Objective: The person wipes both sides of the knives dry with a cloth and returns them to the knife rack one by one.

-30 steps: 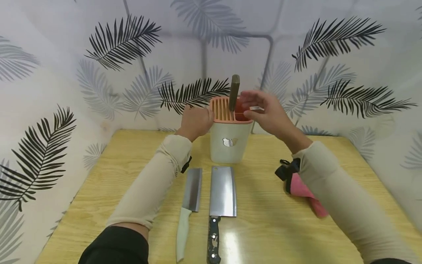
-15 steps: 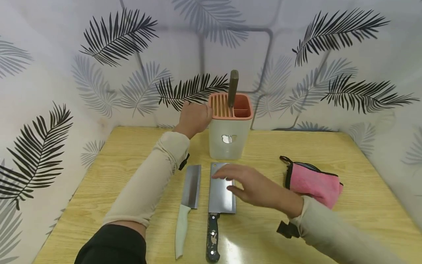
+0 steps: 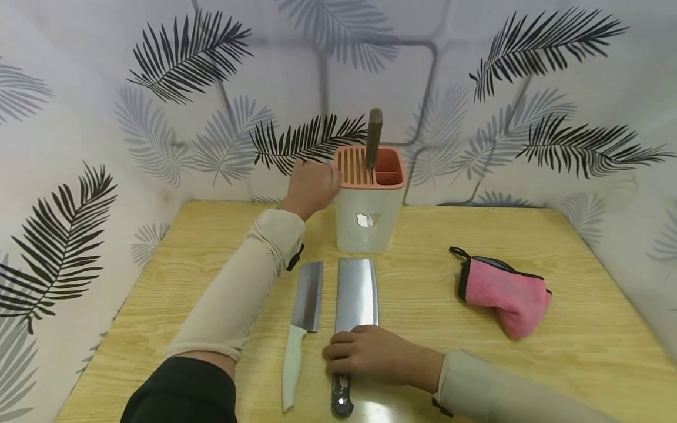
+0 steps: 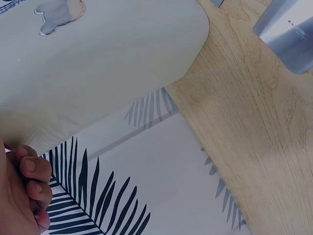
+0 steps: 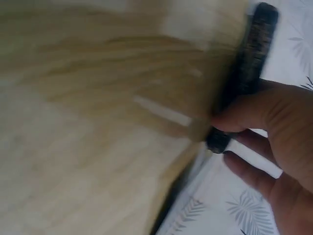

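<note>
At the back of the table stands a white knife holder (image 3: 351, 235) with an orange slotted top; a brown-handled knife (image 3: 374, 138) is upright in it. My left hand (image 3: 311, 187) holds the holder's upper left side, its fingers (image 4: 38, 169) curled in the left wrist view. In front of the holder lies a cleaver (image 3: 357, 294), blade pointing away. My right hand (image 3: 372, 356) covers the upper part of its black handle (image 5: 249, 58), thumb and fingers around it in the blurred right wrist view. Left of the cleaver lies a kitchen knife (image 3: 292, 364) with a pale handle.
A pink cloth (image 3: 505, 291) with black trim lies on the right of the wooden table (image 3: 433, 235). A leaf-patterned white sheet (image 3: 370, 70) hangs close behind the table and at both sides.
My right hand has left the knife holder's top, come back toward me and down onto the cleaver's handle, uncovering the pink cloth. My left hand stays at the holder.
</note>
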